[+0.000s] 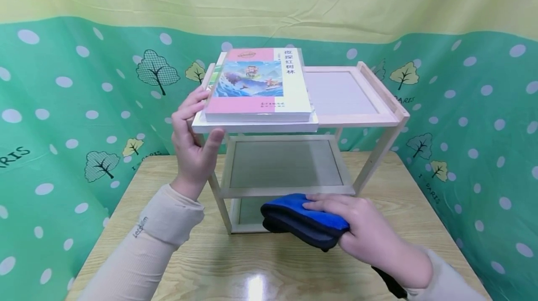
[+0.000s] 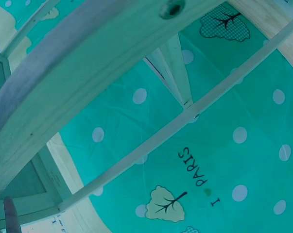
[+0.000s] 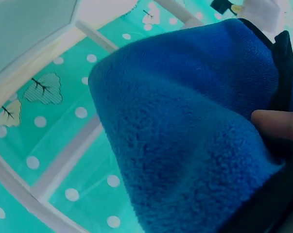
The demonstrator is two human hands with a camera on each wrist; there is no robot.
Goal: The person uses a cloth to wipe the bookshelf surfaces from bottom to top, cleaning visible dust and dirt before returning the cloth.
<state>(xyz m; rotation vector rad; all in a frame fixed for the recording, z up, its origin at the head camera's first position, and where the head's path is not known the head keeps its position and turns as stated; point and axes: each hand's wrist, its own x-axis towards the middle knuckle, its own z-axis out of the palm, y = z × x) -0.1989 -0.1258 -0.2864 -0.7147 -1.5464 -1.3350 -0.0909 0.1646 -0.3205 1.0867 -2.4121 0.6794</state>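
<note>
A pink-and-white paperback [image 1: 256, 77] with Chinese characters lies on a larger pale book [image 1: 252, 127], on the left half of a wooden shelf's top board [image 1: 340, 93]. My left hand [image 1: 193, 147] is at the stack's left front corner, its fingers against the left side and its thumb pointing up by the front edge. My right hand [image 1: 361, 226] grips a folded blue cloth [image 1: 307, 217] with black edging, in front of the lower tiers. In the right wrist view the fuzzy cloth [image 3: 175, 131] covers most of the picture, with a fingertip [image 3: 275, 124] pressing it.
The shelf has a middle tier [image 1: 286, 163] and a bottom tier [image 1: 252, 212], and stands on a wood-grain table [image 1: 201, 263]. A green and yellow curtain [image 1: 84, 86] with dots and trees hangs behind and along both sides. One shelf rail [image 2: 88, 63] crosses the left wrist view.
</note>
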